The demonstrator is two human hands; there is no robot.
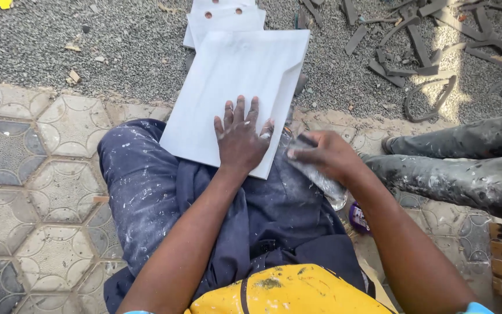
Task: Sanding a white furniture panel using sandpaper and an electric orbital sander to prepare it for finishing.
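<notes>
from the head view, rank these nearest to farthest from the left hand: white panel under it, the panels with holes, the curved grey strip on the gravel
From the left hand:
1. White panel, directly beneath it, touching.
2. Panels with holes, straight ahead.
3. Curved grey strip, far right on the gravel.

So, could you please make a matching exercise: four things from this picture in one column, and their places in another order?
Things:
1. left hand
2. right hand
3. white board
4. scrap strips

Places:
A. on the gravel, upper right
B. flat on the white board
C. across the person's lap
D. holding a dusty clear piece beside the board

Pairs: 1-B, 2-D, 3-C, 4-A
</notes>
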